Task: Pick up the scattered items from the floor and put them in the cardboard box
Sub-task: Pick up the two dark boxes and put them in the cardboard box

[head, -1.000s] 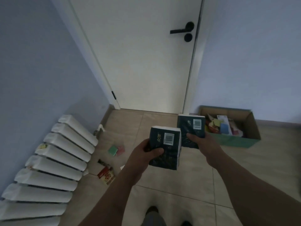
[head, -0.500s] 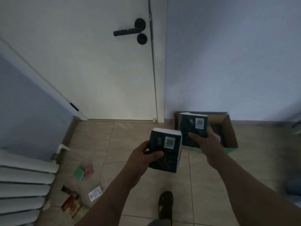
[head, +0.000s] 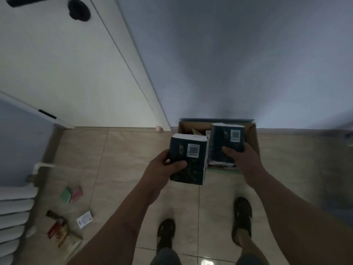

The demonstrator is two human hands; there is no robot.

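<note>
Cardboard box (head: 256, 138) now nearer, right hand (head: 242, 159) pack (head: 225, 144) over it

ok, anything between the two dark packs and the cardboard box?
Nothing visible. The right hand holds its dark pack over the open cardboard box; the left hand holds the other pack just short of the near rim. Items already lie inside the box.

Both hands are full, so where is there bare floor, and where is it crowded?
Bare tiles lie between the door and the cardboard box, also around the sandals. Crowded: the box's inside, and the floor by the radiator, with packets and a card.
</note>
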